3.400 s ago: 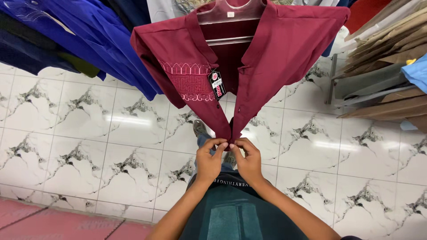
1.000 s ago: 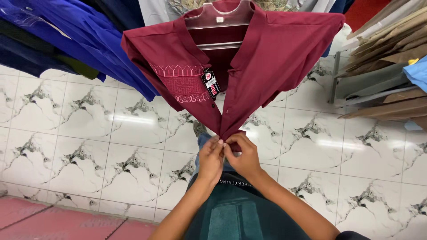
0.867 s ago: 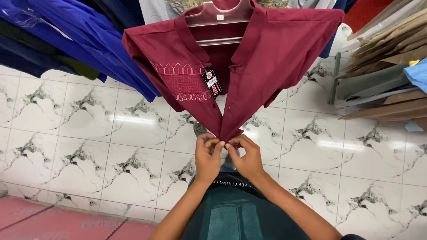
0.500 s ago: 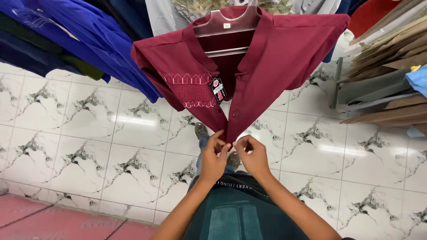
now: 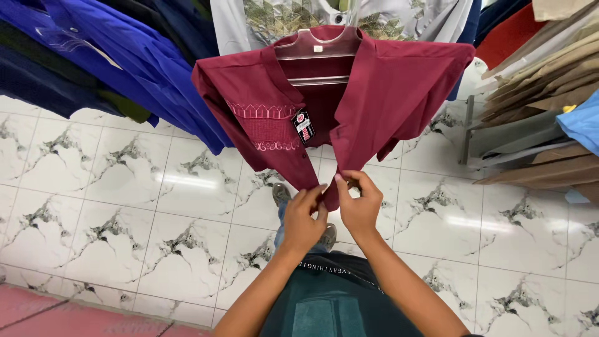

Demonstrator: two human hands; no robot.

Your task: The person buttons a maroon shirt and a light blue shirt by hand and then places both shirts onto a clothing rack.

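Observation:
A maroon shirt (image 5: 387,87) hangs in front of me on a clear plastic hanger (image 5: 318,50), its front open at the top, with an embroidered chest pocket and a small hang tag (image 5: 304,126). My left hand (image 5: 302,218) pinches the left front edge near the bottom. My right hand (image 5: 360,203) pinches the right front edge just beside it. Both hands meet at the shirt's lower placket, fingertips almost touching.
Blue and dark garments (image 5: 106,68) hang at the upper left. A patterned grey garment (image 5: 281,19) hangs behind the maroon shirt. Folded clothes fill shelves (image 5: 536,106) at the right. White marbled floor tiles (image 5: 125,206) lie below, with a pink strip at the bottom left.
The shirt has shifted a little right and down in view. My hands stay together on the lower front edges, with the fingers slightly rearranged.

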